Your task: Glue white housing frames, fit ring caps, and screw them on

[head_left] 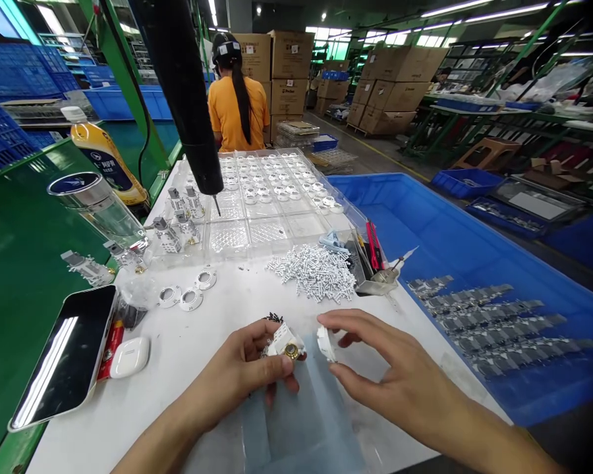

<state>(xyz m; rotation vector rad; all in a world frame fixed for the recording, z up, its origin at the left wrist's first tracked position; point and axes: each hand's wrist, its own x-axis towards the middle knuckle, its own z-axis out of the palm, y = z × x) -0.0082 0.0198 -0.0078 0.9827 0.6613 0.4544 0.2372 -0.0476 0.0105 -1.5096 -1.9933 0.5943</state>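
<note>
My left hand [261, 362] is closed around a white plastic housing [281, 339] with a brass-coloured round fitting on its front. In my right hand [380, 362], a round white cap [325, 343] is pinched on edge between thumb and fingers. A small gap separates the two parts, above a light blue mat [301, 408]. Small black screws [275, 317] lie just behind the housing, partly hidden by it. Farther back is a heap of small white pins or screws [313, 271]. Three flat white rings [191, 299] rest on the table to the left.
A black screwdriver [197, 131] hangs over clear trays [227, 237] holding white parts. Finished-looking assemblies [167, 234] stand at left, near a phone [66, 355], earbud case [130, 357] and glass bottle [99, 204]. A blue bin [395, 204] with rows of parts borders the right. A person [240, 105] sits beyond.
</note>
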